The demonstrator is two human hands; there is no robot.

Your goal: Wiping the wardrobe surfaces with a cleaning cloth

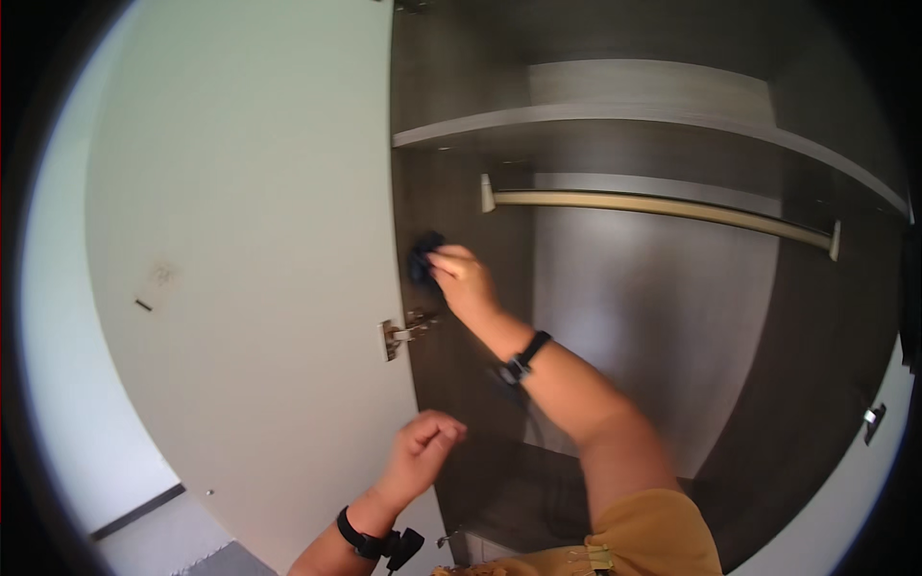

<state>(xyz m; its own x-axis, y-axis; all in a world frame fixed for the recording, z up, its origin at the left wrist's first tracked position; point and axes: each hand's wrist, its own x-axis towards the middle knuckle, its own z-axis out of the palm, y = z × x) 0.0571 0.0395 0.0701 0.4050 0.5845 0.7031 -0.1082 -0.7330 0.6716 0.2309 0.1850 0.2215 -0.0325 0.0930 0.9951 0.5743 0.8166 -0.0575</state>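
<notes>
While the right hand [464,278] presses a small dark blue, bunched-up cloth [423,257] flat vs. the dark wood-grain inner side panel [451,374] of the open wardrobe, fingers are closed over the wad, so only its left part shows past the fingertips. Cloth looks soft, light, limp; prob. no risk of breakage, grips anywhere, best held bunched under the palm w/ fingers spread so it doesn't slip on the smooth laminate. It sits just above the metal door hinge [403,333], below the grey-brown upper shelf [615,120] and left of the pale beige hanging rail [663,206]. Left hand [420,453] hangs lower, loosely curled, holding nothing I can see, near the edge of the pale white-green wardrobe door [250,288]. Black wristbands on both wrists; mustard-yellow sleeve [653,538] at the lower edge.
</notes>
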